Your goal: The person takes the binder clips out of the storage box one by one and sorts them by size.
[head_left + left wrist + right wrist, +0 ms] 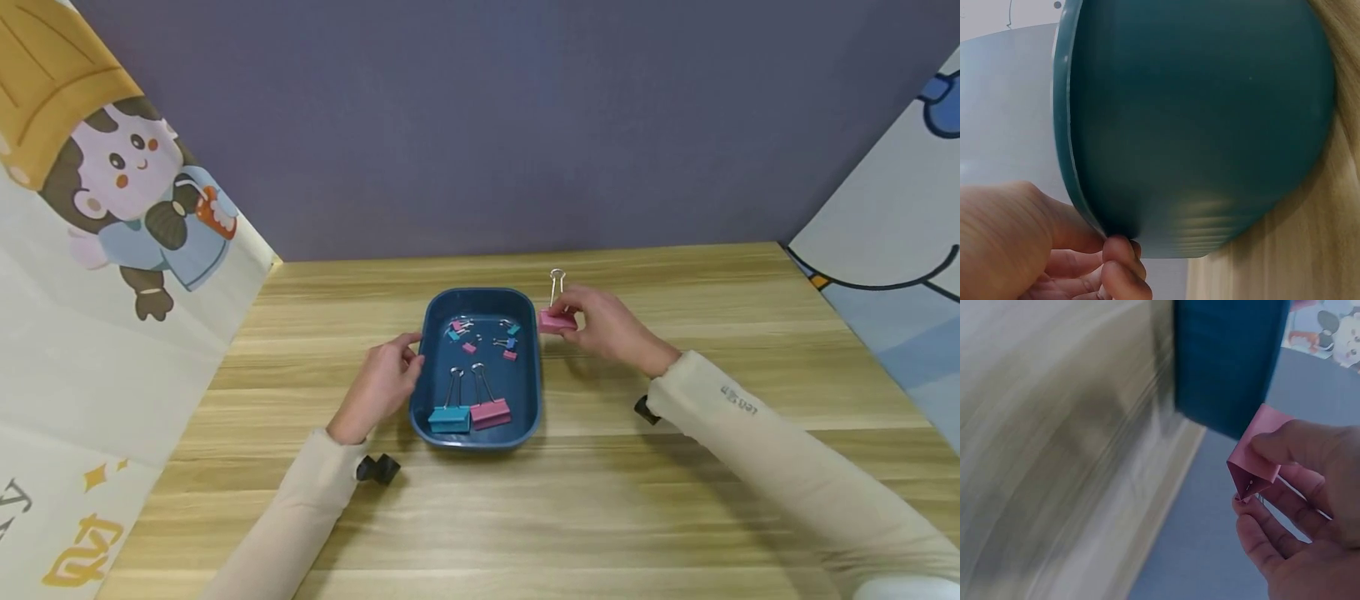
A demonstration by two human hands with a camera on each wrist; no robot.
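A dark blue oblong tray (535,367) sits on the table. My left hand (381,382) holds its left rim, thumb and fingers meeting at the edge in the left wrist view, where the tray wall (1210,125) fills most of the picture. Just right of the tray, my right hand (613,332) pinches a large pink binder clip (555,322), its wire handle pointing up and away. Inside the tray's near end lie a large teal binder clip (450,419) and another large pink binder clip (491,413). Several small clips, such as a pink one (468,347), are scattered farther back.
The wood-grain table (585,508) ends at a grey-purple panel (495,125) behind the tray. Cartoon-printed panels flank it, one at left (67,333) and one at right (885,217). A black device (378,469) is worn at the left wrist.
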